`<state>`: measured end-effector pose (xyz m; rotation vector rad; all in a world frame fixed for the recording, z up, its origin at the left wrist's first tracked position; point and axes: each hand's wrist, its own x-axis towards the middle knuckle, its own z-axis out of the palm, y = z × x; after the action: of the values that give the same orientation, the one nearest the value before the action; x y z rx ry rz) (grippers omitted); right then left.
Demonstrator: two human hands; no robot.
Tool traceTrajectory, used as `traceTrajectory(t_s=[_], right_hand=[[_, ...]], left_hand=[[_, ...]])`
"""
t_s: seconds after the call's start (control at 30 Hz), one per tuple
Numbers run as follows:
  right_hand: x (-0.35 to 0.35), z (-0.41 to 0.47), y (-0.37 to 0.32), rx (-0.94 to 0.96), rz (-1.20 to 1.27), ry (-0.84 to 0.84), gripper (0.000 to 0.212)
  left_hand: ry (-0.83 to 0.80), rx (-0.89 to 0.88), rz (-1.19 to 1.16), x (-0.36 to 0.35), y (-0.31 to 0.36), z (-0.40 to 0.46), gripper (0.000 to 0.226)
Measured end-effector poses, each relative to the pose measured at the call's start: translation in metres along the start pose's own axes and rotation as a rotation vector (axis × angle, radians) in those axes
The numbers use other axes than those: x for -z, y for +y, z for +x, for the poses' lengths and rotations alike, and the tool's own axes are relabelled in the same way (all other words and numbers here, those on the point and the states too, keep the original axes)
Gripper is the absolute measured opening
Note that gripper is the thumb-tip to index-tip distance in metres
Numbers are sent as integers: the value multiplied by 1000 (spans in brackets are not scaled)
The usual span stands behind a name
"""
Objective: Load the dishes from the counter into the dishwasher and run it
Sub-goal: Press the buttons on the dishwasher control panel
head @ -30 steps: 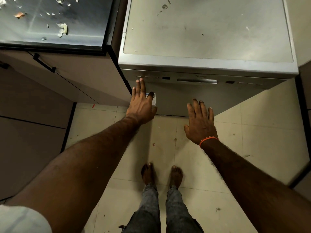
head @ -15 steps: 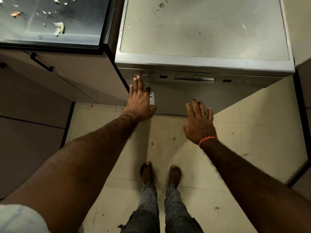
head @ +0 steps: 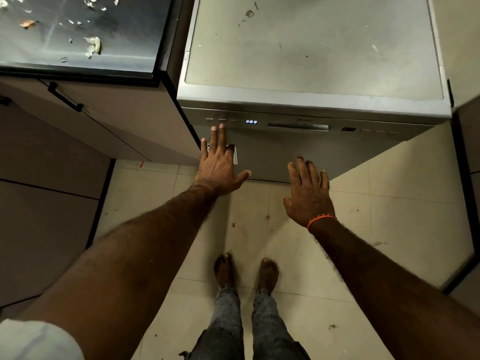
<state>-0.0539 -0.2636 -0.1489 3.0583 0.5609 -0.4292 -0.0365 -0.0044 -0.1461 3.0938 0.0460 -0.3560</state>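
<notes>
Item: dishwasher (head: 311,152), door closed, display (head: 251,121) lit, set against the desk (head: 78,35) at its right edge.

Left hand (head: 220,167): grip wide, fingers straight, tips just below the buttons (head: 215,119); I judge a programme is being chosen.

Right hand (head: 309,193): grip wide, holding nothing, near the door.

Desk: food scraps (head: 93,46). Tiled floor (head: 389,203), spotted.

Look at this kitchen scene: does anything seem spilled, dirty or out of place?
Yes. Pale food scraps lie scattered over the dark countertop, and the dishwasher top carries smudges. The floor tiles show small stains.
</notes>
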Motion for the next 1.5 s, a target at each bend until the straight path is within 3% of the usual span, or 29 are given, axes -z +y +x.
traceTrajectory(t_s=[0.47,0.63,1.0,1.5], right_hand=[[-5,3,8,-12,-4,-30,89],[-6,8,13,-15,-20,-43,89],[-4,3,-1,1,18,-23,88],[-12,-2,7,-23,8,-42,89]], left_hand=[[81,-32,36,-9,-4,14,93],[63,-55,41,-5,-8,14,108],[55,21,-18,3,-1,6,83],[45,-10,0,-1,2,8,78]])
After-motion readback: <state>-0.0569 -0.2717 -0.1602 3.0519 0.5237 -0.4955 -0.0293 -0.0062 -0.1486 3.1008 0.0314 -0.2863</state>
